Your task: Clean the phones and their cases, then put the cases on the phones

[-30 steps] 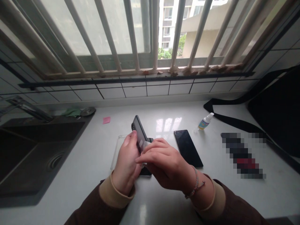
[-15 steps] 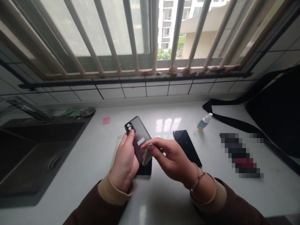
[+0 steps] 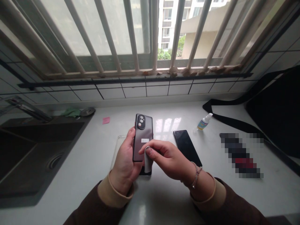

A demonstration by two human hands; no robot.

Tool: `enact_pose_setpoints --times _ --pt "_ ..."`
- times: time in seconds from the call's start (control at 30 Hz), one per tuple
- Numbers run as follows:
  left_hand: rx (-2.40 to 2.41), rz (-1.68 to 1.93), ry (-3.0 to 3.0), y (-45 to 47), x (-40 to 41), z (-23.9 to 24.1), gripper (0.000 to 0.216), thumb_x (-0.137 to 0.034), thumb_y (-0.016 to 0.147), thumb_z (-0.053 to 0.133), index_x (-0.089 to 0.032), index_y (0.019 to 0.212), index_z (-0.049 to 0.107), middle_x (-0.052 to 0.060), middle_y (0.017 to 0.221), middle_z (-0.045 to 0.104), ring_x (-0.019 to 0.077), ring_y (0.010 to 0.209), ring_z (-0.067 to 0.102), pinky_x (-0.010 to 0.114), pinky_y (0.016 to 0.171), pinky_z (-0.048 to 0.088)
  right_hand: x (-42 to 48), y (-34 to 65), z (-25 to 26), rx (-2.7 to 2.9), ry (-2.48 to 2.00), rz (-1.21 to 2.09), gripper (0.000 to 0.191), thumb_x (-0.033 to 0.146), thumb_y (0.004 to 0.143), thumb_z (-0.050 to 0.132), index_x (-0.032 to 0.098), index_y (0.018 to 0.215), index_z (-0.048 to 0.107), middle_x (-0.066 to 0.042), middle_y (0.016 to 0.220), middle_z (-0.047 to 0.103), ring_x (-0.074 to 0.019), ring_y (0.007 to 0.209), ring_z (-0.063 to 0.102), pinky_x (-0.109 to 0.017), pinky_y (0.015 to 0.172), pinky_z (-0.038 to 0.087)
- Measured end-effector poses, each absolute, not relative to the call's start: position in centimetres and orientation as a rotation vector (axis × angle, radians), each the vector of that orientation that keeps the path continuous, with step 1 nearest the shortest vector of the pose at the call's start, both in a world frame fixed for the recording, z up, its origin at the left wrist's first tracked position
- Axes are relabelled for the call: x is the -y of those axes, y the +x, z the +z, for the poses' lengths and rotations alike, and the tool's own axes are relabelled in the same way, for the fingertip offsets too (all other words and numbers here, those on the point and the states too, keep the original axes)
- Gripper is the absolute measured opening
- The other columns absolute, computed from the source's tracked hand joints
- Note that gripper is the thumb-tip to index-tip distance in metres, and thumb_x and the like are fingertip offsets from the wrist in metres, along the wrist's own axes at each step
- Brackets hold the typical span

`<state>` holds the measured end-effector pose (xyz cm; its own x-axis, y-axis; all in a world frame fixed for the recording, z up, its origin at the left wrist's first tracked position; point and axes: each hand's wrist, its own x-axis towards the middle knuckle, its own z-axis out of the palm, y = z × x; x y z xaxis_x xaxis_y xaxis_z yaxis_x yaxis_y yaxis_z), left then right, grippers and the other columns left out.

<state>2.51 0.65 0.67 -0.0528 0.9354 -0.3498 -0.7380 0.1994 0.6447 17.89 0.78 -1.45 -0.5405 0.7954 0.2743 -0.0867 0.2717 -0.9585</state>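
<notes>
My left hand [image 3: 125, 159] grips a dark translucent phone case [image 3: 143, 136] by its left side. Its camera openings are at the top, and light shows through them. A small white label [image 3: 145, 140] sits on its lower half. In front of the case's lower right part, my right hand [image 3: 167, 154] pinches a thin grey cloth [image 3: 147, 161] between thumb and index finger. Below the hands a dark phone [image 3: 147, 172] lies on the counter, mostly covered. A clear phone case [image 3: 116, 150] is partly hidden behind my left hand.
Another black phone [image 3: 187, 148] lies right of my hands. Beyond it stand a small spray bottle [image 3: 203, 122] and a black bag [image 3: 276, 109] with a strap. A pink note [image 3: 106, 120] lies on the counter [image 3: 82, 175]; the sink [image 3: 42, 156] is at left.
The dark phone case has turned from tilted to nearly upright and shifted slightly right. The cloth now hangs straighter down from my right hand, which has moved slightly left.
</notes>
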Motion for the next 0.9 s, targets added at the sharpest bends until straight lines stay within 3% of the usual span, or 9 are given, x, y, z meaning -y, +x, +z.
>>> enact_pose_setpoints --times 0.13,0.37,0.6,0.8,0.9 --pt "-0.836 1.252 0.324 2.22 -0.50 0.57 0.051 -0.051 0.104 0.060 -0.010 0.130 0.075 0.020 0.117 0.081 0.0322 0.109 0.079 0.045 0.101 0.063 -0.72 17.97 -1.37 1.761 -0.644 1.412 0.032 0.043 0.111 0.057 0.018 0.114 0.078 -0.005 0.091 0.075 -0.0170 0.081 0.069 -0.029 0.075 0.060" --pt "-0.862 1.251 0.354 2.17 -0.27 0.69 0.059 -0.054 0.107 0.053 -0.005 0.134 0.074 0.025 0.129 0.077 0.0344 0.116 0.077 0.047 0.108 0.060 -0.87 18.00 -1.21 1.716 -0.588 1.549 0.033 0.043 0.111 0.059 0.016 0.114 0.077 -0.005 0.089 0.074 -0.0169 0.081 0.070 -0.030 0.076 0.060" --pt "-0.915 1.231 0.314 2.04 -0.33 0.56 0.063 -0.059 0.106 0.050 -0.004 0.122 0.077 0.023 0.106 0.081 0.0310 0.092 0.080 0.042 0.087 0.067 -0.89 18.01 -0.97 1.638 -0.503 1.729 0.035 0.046 0.109 0.061 0.015 0.113 0.076 -0.004 0.084 0.072 -0.0149 0.075 0.068 -0.027 0.071 0.057" --pt "-0.902 1.260 0.343 2.23 -0.23 0.44 0.063 -0.058 0.108 0.048 -0.004 0.117 0.079 0.020 0.099 0.081 0.0283 0.090 0.080 0.037 0.086 0.067 -1.07 17.77 -1.22 1.727 -0.736 1.515 0.031 0.043 0.109 0.060 0.019 0.111 0.080 -0.004 0.092 0.073 -0.0157 0.081 0.066 -0.027 0.074 0.055" --pt "-0.868 1.330 0.326 2.46 -0.42 0.52 0.054 -0.050 0.111 0.046 -0.008 0.117 0.079 0.017 0.103 0.082 0.0269 0.091 0.081 0.037 0.085 0.067 -1.15 17.53 -1.61 1.621 -0.858 1.353 0.032 0.046 0.108 0.061 0.021 0.110 0.082 -0.006 0.102 0.078 -0.0193 0.093 0.070 -0.031 0.084 0.058"
